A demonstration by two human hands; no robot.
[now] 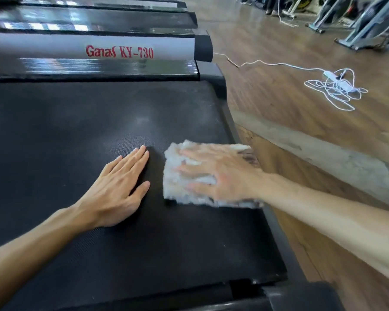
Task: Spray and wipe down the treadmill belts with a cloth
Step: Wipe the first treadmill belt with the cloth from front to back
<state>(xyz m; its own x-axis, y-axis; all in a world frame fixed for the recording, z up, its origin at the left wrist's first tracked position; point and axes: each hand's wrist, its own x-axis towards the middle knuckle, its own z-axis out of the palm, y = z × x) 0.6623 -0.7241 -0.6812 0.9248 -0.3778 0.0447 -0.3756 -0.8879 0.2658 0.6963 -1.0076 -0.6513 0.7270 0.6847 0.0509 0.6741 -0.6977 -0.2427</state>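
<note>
Since you've got your right hand (213,173) spread flat on top of the cloth (184,176), fingers straight and fanned out, you're pressing it down instead of clutching it, so no curled grip there, just a flat palm. That makes sense for wiping: more of the rag stays in contact with the belt (76,122). The hand and cloth are motion-blurred, so my guess is you're mid-swipe near the belt's right edge, close to the dark side rail (276,232).

Your left hand (117,187) lies flat on the belt just beside the cloth, fingers together and straight, holding nothing. Looks to me like it's there to brace you, or maybe to keep the belt from sliding under the wipe.

Texture-wise, the belt is matte black with a fine woven grain, and there's a pale dusty haze further up that probably hasn't been wiped yet. The cloth is white, fluffy and shaggy, bunched into a rough square. Next treadmill over has a glossy black strip and a smooth grey rail (99,49) with red lettering. On the wood-look floor (279,104) sits a tangled white cord (337,88). No spray bottle in view.
</note>
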